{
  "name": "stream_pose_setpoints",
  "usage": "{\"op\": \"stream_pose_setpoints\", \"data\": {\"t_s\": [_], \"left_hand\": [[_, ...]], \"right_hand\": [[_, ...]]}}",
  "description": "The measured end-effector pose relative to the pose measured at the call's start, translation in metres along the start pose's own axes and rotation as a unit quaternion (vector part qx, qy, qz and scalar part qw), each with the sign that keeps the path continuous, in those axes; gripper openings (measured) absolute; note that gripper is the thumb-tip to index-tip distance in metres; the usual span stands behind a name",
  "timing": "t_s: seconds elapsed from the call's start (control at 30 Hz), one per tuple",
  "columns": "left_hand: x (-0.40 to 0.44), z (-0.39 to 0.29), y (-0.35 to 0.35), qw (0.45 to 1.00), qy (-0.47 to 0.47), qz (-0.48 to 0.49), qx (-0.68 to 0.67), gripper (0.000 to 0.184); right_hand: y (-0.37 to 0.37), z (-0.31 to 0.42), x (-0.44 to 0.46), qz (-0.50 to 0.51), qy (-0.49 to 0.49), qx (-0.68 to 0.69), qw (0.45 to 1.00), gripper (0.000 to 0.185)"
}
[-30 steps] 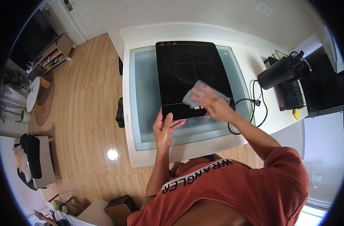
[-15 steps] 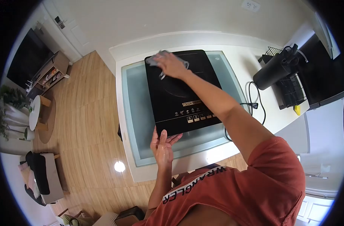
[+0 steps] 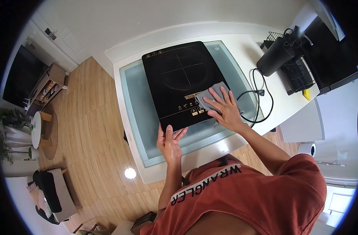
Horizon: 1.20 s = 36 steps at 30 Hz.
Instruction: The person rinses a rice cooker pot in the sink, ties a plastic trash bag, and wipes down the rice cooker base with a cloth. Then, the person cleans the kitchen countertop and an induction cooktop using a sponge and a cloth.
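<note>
A black induction cooktop (image 3: 183,74) lies over the glass panel of a white counter, its near edge tilted slightly. My left hand (image 3: 170,144) holds the cooktop's near left corner, thumb on top and the other fingers beneath. Under the spread fingers of my right hand (image 3: 225,107), a grey cloth (image 3: 216,92) is pressed on the cooktop's near right part, covering some of the control markings. The cloth hangs past the right edge. A black power cord (image 3: 271,102) curls on the counter to the right.
The frosted glass panel (image 3: 138,107) has a white rim (image 3: 128,137). At the right are a black cylindrical container (image 3: 275,58), a wire rack (image 3: 300,76) and a yellow object (image 3: 307,94). A wall rises behind the counter. Wooden floor (image 3: 89,129) extends left.
My right hand has moved the cloth from the cooktop's far left corner to its near right side. My left hand still holds the near left corner. The view has shifted.
</note>
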<state>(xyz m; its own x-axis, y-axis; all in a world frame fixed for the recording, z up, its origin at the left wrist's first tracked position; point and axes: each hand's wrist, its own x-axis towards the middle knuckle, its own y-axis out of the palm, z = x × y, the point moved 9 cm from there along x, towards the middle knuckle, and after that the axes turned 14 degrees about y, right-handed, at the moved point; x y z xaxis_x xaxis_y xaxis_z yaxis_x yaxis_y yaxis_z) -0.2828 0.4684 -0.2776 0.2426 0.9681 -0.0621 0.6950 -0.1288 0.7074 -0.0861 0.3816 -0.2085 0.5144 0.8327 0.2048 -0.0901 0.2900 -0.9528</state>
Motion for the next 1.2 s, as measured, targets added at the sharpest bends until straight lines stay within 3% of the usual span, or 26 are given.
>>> {"op": "stream_pose_setpoints", "data": {"t_s": [0.1,0.27,0.33,0.37,0.43,0.5,0.6,0.67,0.8,0.87,1.0,1.1,1.2], "left_hand": [[0.001,0.000,-0.001,1.000,0.001,0.007,0.020,0.064],[0.004,0.002,0.002,0.999,0.004,0.032,0.018,0.064],[0.003,0.005,-0.002,1.000,-0.003,0.003,0.027,0.063],[0.003,0.006,-0.003,1.000,-0.004,0.001,0.028,0.063],[0.004,0.004,0.003,0.999,0.010,0.034,-0.005,0.062],[0.004,0.002,0.003,0.999,0.011,0.030,0.010,0.062],[0.005,0.004,-0.001,0.999,0.010,0.034,0.038,0.061],[0.006,0.003,-0.002,0.998,0.009,0.039,0.052,0.061],[0.007,-0.003,0.004,0.996,0.015,0.048,0.073,0.058],[0.007,-0.004,0.009,0.995,0.010,0.075,0.070,0.053],[0.008,-0.009,0.013,0.993,0.005,0.092,0.081,0.047],[0.011,-0.005,0.007,0.992,-0.004,0.106,0.063,0.038],[0.014,0.006,-0.006,0.993,-0.024,0.111,0.042,0.036]], "right_hand": [[0.015,-0.003,0.029,0.014,0.011,-0.028,0.999,0.045],[0.056,-0.004,0.198,0.004,0.102,-0.027,0.994,0.047],[0.069,0.026,0.228,0.047,0.053,-0.019,0.997,0.046],[0.075,0.030,0.224,0.049,0.054,-0.018,0.997,0.046],[0.083,0.067,0.192,0.029,-0.138,0.045,0.989,0.046],[0.060,0.081,0.119,-0.007,-0.197,0.037,0.980,0.045],[0.024,0.082,0.028,0.061,-0.201,0.083,0.974,0.041],[0.023,0.069,0.018,0.100,-0.187,0.077,0.974,0.040],[0.046,0.029,0.131,-0.064,-0.125,0.062,0.988,0.040],[0.071,0.025,0.209,-0.062,-0.032,0.036,0.997,0.041],[0.094,0.100,0.247,0.010,-0.139,0.043,0.989,0.041],[0.091,0.142,0.182,0.005,-0.271,0.103,0.957,0.041],[0.064,0.148,0.079,-0.012,-0.307,0.135,0.942,0.038]]}}
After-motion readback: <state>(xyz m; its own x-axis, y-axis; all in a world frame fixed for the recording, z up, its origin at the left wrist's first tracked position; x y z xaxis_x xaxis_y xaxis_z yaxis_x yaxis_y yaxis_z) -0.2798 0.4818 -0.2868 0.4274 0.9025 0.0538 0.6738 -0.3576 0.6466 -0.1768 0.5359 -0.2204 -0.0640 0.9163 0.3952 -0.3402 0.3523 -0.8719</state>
